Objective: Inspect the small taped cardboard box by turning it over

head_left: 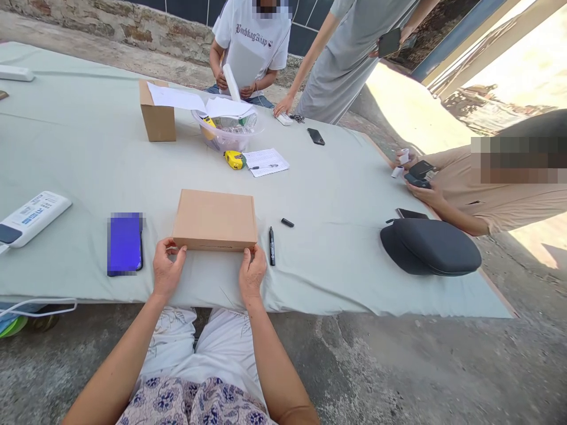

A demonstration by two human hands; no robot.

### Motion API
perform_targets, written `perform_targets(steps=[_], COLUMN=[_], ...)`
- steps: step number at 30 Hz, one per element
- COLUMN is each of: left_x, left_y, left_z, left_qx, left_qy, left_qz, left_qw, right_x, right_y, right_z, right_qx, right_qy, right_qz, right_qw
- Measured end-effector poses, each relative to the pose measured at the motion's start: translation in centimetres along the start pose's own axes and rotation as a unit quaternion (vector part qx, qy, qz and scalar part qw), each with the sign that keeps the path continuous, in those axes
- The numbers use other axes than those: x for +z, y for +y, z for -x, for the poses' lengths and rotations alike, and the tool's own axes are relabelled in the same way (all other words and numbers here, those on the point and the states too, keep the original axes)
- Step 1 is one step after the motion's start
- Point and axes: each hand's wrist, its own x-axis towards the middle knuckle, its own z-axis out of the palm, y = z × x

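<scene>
Marker (271, 247) & cap (287, 222) nr box (215, 215), R side

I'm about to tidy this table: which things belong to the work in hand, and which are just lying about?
In use:
cardboard box, held by left hand and right hand
probably uncapped marker and cap

Apparently lying about:
black case
yellow tape measure
paper sheet
white device

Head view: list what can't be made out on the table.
In the head view:
Inside of the flat brown cardboard box: hidden by its closed top.
Writing on the small white paper sheet: too small.
Dark end of the long white device: cut off by the left edge.
Blue rectangular object: face pixelated.
</scene>
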Motion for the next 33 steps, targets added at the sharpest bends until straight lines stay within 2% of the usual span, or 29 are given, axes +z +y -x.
perform_targets(steps=[3,8,13,17,19,22,26,30,33], left_x=[0.1,0.5,0.3,-0.1,-0.2,-0.3,-0.1,0.2,0.1], left_y=[-0.1,-0.4,-0.3,-0.1,-0.2,-0.5,-1.2,-1.8,-1.5], left_z=[0.1,0.1,0.2,0.6,0.8,1.1,1.2,1.1,1.0], left_qx=[-0.002,0.031,0.031,0.11,0.173,0.243,0.274,0.313,0.326], left_qy=[-0.003,0.015,0.033,0.069,0.079,0.078,0.083,0.096,0.113], left_qz=[-0.025,-0.074,-0.03,-0.028,-0.043,-0.079,-0.083,-0.052,-0.021], left_qw=[1.0,0.997,0.998,0.991,0.981,0.964,0.955,0.943,0.939], right_x=[0.1,0.0,-0.8,-1.3,-1.4,-1.6,-1.7,-1.7,-1.9], right_y=[0.3,0.7,-0.1,-0.3,-0.1,0.1,0.2,0.2,0.0], right_z=[0.1,0.5,0.6,1.0,1.3,1.7,2.1,2.0,1.7], right_qx=[-0.015,-0.038,-0.009,0.009,-0.013,-0.08,-0.172,-0.203,-0.223], right_qy=[-0.02,-0.033,-0.031,0.031,0.062,0.093,0.117,0.136,0.147], right_qz=[0.024,0.06,-0.012,-0.084,-0.094,-0.074,-0.055,-0.065,-0.078], right_qw=[0.999,0.997,0.999,0.996,0.994,0.99,0.977,0.968,0.961])
